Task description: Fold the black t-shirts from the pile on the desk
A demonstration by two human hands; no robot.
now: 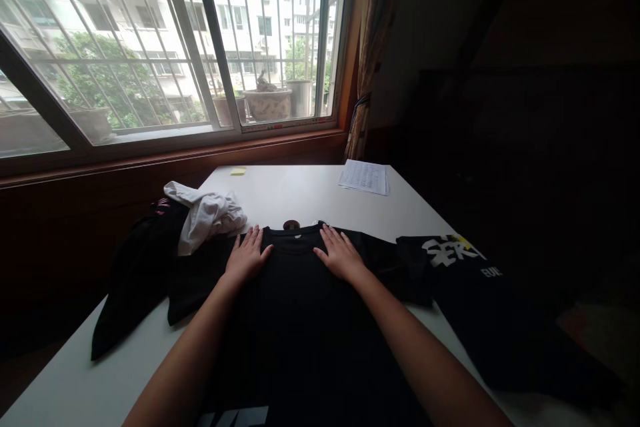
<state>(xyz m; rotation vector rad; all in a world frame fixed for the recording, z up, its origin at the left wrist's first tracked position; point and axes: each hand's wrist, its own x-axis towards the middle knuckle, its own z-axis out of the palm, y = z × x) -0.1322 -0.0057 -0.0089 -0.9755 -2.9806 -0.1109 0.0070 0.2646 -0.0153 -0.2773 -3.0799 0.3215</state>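
Observation:
A black T-shirt lies spread on the white table, its neckline at the far end and its sleeves out to both sides. On its left shoulder area my left hand rests flat, fingers stretched out beside the collar. My right hand presses flat on the other shoulder, also with fingers extended. Neither hand grips the cloth. Part of a pale print shows near the bottom of the view. My forearms cover some of the shirt's sides.
Crumpled white cloth and dark clothing are heaped at the left. Another dark garment with lettering hangs over the right edge. Papers, a yellow note and a small round brown object sit on the table.

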